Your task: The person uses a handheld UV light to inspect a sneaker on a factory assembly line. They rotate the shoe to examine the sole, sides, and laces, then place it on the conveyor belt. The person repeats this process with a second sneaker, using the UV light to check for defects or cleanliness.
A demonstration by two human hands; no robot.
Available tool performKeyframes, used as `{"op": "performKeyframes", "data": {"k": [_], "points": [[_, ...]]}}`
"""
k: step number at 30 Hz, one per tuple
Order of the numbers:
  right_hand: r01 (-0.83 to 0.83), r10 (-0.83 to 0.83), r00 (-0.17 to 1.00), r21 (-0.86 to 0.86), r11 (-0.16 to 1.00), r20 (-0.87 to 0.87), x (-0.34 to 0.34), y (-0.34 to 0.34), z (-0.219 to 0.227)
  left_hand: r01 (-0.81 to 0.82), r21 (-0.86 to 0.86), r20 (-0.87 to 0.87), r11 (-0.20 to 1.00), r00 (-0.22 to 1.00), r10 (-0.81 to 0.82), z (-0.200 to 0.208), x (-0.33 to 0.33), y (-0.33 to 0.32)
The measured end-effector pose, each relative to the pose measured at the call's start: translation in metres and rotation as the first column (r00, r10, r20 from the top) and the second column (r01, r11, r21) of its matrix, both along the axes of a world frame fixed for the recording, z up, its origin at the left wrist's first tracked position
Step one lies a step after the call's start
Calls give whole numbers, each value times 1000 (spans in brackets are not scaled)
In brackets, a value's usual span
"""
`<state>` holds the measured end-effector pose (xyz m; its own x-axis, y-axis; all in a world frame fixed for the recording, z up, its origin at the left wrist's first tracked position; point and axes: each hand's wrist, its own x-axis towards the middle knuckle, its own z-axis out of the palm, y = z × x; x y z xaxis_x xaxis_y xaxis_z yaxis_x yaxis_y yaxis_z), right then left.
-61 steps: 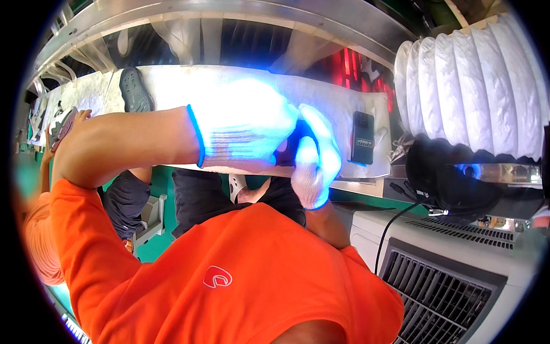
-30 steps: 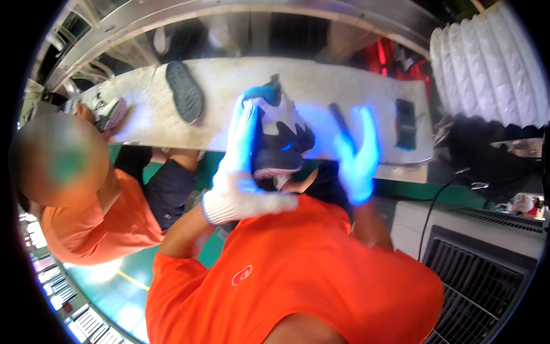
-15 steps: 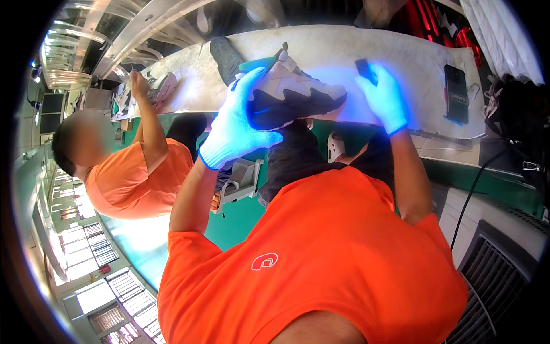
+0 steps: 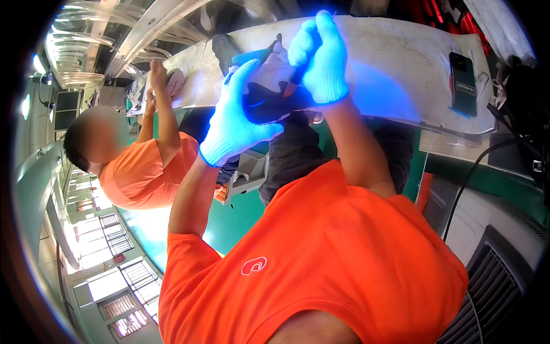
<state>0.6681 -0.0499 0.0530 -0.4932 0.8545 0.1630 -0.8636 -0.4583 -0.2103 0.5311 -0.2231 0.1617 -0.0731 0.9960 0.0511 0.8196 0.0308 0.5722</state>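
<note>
A white-and-dark sneaker [image 4: 268, 103] lies on its side at the near edge of the worktop. My left hand [image 4: 229, 123], in a white knit glove lit blue, grips its heel end, the thumb spread along the near side. Over the toe end, my right hand [image 4: 323, 60] is raised in a matching glove, fingers curled closed. A small dark block [image 4: 298, 74] shows under these fingers, mostly hidden by the hand. The sneaker's toe is largely covered by my right hand and wrist.
A dark grey shoe-shaped piece [image 4: 225, 51] lies behind the sneaker. To the right are a dark phone [image 4: 463, 83] on the pale worktop [image 4: 395, 51] and a black cable [image 4: 458, 195]. On the left, a co-worker in an orange shirt [image 4: 146, 178] handles another shoe [image 4: 173, 83].
My right hand has moved left and up from beside the toe to over the sneaker, its wrist turned. My left hand keeps its hold. The co-worker's raised hand has shifted slightly.
</note>
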Motion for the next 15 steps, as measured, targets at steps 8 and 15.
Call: {"op": "performKeyframes", "data": {"k": [8, 15], "points": [[85, -84, 996, -63, 994, 25, 0, -40, 39, -15, 27, -78, 1000, 997, 17, 1, 15, -4], [-11, 7, 999, -126, 992, -34, 4, -40, 54, 14, 74, -108, 997, 994, -6, 1, 21, -2]]}}
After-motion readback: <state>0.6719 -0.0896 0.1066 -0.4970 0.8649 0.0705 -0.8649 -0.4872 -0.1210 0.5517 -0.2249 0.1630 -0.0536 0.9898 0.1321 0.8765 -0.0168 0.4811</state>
